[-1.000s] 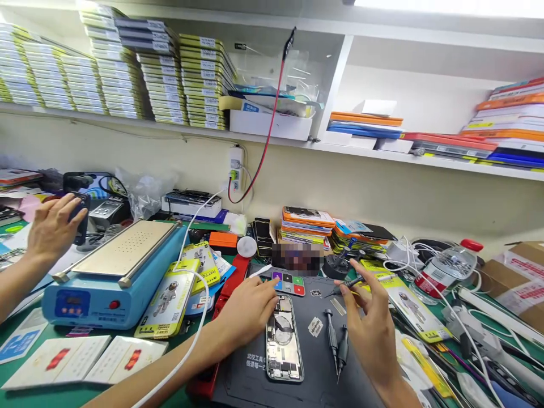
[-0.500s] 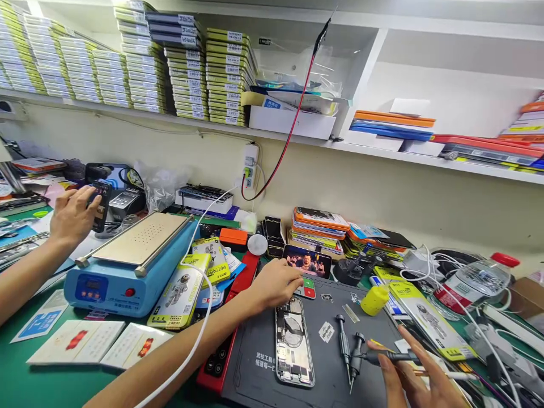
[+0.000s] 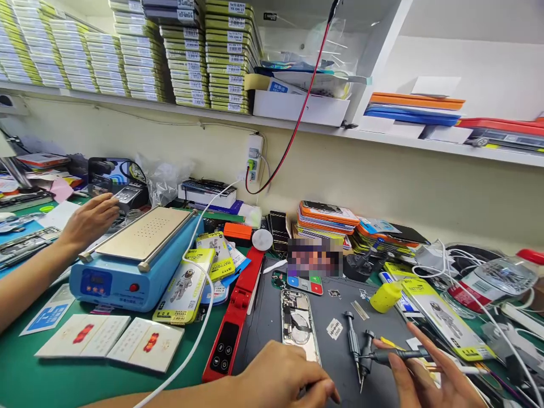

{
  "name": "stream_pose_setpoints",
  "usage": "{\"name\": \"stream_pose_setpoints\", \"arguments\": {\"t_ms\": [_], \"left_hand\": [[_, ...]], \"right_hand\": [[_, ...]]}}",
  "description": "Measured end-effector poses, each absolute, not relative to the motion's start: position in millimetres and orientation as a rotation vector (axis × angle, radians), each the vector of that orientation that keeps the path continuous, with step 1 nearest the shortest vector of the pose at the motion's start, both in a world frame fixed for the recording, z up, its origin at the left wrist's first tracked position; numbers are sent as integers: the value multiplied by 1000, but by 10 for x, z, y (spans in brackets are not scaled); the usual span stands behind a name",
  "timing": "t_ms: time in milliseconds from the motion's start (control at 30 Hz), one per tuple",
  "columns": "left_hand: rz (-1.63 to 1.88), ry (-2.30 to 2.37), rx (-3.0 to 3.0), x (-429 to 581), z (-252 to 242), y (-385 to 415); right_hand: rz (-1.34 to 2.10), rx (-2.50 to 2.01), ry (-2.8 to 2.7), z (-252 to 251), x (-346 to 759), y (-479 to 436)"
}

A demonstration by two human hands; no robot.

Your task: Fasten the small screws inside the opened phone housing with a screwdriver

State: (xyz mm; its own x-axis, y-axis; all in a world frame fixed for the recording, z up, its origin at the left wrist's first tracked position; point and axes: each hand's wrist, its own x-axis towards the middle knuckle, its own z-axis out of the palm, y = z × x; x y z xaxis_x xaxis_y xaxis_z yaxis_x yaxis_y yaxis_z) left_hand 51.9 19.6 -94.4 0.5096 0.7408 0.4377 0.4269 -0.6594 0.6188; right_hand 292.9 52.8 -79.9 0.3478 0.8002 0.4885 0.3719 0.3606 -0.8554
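Observation:
An opened phone with its insides showing lies on a dark work mat. My left hand rests over the phone's near end, knuckles up and fingers curled. My right hand pinches a dark screwdriver that points left, low over the mat. Two more screwdrivers lie on the mat between my hands. A small yellow bottle lies at the mat's far right. A small tray with coloured squares sits just beyond the phone.
A blue heating plate machine stands at the left, with another person's hand at its far corner. A red tool, a white cable, battery packs and white cards crowd the green table. A water bottle lies at the right.
My left hand slid from the phone's far end to its near end. My right hand dropped lower with the screwdriver. The other person's hand sank toward the heating plate, dark phone gone from it.

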Motion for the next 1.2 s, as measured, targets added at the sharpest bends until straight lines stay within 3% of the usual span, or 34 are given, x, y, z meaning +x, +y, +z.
{"name": "stream_pose_setpoints", "arguments": {"t_ms": [533, 700, 933, 1200], "left_hand": [[1126, 579, 2560, 737, -1577, 58], [1179, 819, 2471, 789, -1522, -87], [1233, 1378, 1871, 847, -1140, -447], [1109, 1462, 1574, 943, -1113, -624]], "right_hand": [[425, -1146, -1313, -827, 2913, 364], [431, -1115, -1327, -821, 2952, 406], [464, -1111, -1324, -719, 2902, 333], [463, -1099, -1378, -737, 2879, 288]]}}
